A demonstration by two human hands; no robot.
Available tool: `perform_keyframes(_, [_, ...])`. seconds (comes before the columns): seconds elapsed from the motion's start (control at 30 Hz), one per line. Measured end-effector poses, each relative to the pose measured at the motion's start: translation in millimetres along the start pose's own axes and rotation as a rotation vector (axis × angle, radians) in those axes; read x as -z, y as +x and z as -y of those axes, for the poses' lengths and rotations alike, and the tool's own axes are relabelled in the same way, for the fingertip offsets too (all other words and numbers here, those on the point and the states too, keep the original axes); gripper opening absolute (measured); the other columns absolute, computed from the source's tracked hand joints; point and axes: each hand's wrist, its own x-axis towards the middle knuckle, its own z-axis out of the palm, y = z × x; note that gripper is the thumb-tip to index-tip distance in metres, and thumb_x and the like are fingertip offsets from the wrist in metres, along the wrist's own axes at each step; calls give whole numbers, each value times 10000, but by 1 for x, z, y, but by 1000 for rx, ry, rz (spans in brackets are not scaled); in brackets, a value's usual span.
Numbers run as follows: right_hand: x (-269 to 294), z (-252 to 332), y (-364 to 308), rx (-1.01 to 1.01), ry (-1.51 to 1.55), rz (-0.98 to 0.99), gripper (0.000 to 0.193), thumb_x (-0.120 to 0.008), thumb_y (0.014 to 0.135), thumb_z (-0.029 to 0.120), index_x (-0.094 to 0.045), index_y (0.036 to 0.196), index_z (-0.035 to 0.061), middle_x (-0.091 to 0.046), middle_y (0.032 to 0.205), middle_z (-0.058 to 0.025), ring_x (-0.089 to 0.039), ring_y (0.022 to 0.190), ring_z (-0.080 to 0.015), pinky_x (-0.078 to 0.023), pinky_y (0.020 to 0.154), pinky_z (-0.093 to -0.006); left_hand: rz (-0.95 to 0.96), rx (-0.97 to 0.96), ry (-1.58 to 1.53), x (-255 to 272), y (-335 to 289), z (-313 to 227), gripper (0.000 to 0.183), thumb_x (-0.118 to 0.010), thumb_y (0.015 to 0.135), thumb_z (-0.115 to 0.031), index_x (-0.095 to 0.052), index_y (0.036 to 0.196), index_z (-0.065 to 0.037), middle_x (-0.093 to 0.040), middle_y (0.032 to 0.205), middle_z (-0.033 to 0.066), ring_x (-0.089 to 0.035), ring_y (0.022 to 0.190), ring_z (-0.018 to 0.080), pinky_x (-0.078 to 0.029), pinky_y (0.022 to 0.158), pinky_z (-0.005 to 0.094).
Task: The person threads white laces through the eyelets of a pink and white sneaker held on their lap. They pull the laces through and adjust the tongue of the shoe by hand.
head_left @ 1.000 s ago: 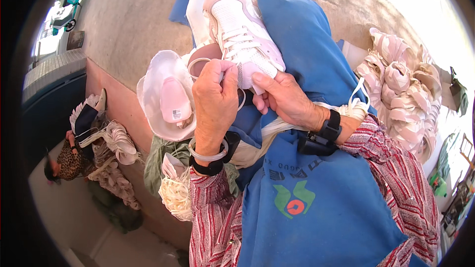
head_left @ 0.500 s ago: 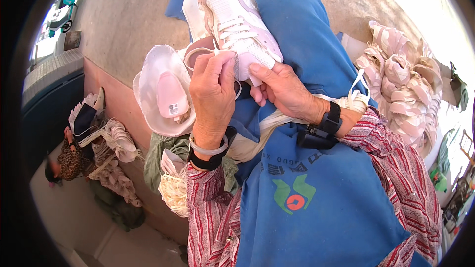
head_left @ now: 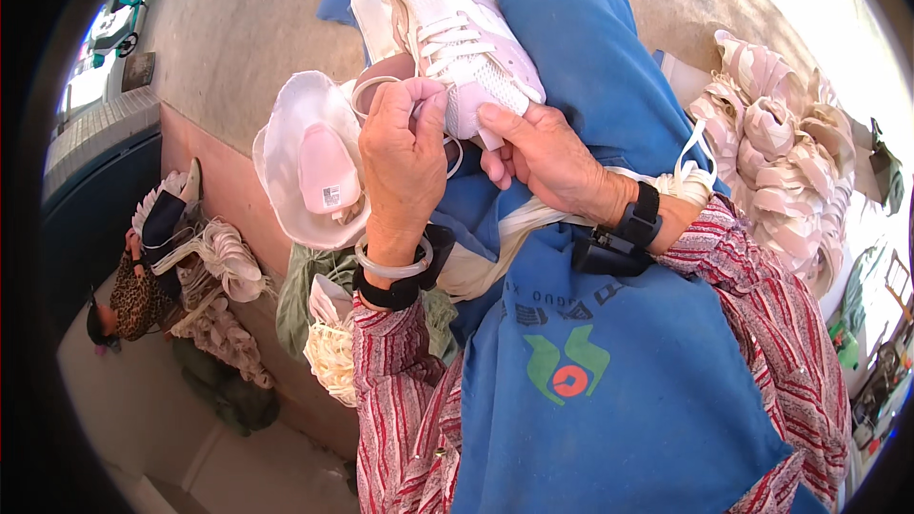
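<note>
A white and pale lilac sneaker upper (head_left: 466,38) lies across my lap, with white laces (head_left: 447,46) crossing part of its front. My left hand (head_left: 405,157) is closed in a pinch on a shoelace at the near side of the lacing. The lace's tip is hidden by the fingers, and a loose loop (head_left: 456,160) of it hangs between my hands. With thumb on top and fingers underneath, my right hand (head_left: 557,160) grips the near end of the upper, where a small pale tab sticks out.
At left stands a white bowl-like holder (head_left: 281,148) with a pink labelled piece inside. Below it hangs a bundle of cream laces (head_left: 333,362). Stacked pink-white uppers (head_left: 781,152) fill the right side. Another person (head_left: 138,300) works at far left. A blue apron (head_left: 609,409) covers me.
The upper and both hands sit slightly higher in the picture. My left fingertips have shifted a little up and left, and the lace standing above them is now mostly hidden.
</note>
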Motion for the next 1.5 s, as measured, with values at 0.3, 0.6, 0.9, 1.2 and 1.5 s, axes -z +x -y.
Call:
perform_keyframes(0.3, [5, 0, -1, -15, 12, 11, 300, -584, 974, 303, -596, 1038, 10, -598, 740, -35, -581, 584, -112, -464, 501, -246, 112, -178, 84, 5, 14, -2, 89, -646, 858, -27, -622, 940, -1, -611, 836, 139, -585, 728, 257, -460, 650, 343])
perform_keyframes(0.6, [3, -1, 0, -8, 17, 21, 308, -578, 977, 307, -601, 1010, 1, -607, 698, -43, -590, 558, -114, -475, 483, -230, 47, -172, 161, 8, 11, 7, 86, -641, 893, -50, -652, 968, -9, -633, 856, 45, -556, 739, 119, -460, 680, 250])
perform_keyframes(0.9, [-1, -2, 2, -7, 2, -21, 304, -587, 970, 313, -600, 979, 9, -606, 685, -41, -580, 537, -113, -471, 477, -237, -22, 108, -80, -3, 8, 8, 96, -713, 806, -80, -649, 847, -20, -621, 845, 89, -578, 816, 234, -446, 759, 332])
perform_keyframes(1.2, [-2, 0, 0, -9, -16, -2, 297, -585, 975, 307, -603, 993, 11, -604, 763, -28, -553, 564, -103, -450, 493, -242, -8, 277, -142, 17, -13, -21, 214, -672, 898, -195, -635, 913, 15, -612, 773, 79, -553, 588, 112, -439, 548, 265])
perform_keyframes(1.5, [-10, 47, -33, -150, -350, -1, 334, -620, 935, 306, -636, 881, -24, -599, 676, -30, -552, 549, -85, -455, 489, -220, 356, 789, -817, 17, -63, -22, 443, -570, 979, -258, -498, 1287, 52, -634, 1128, 105, -565, 596, 81, -513, 572, 235])
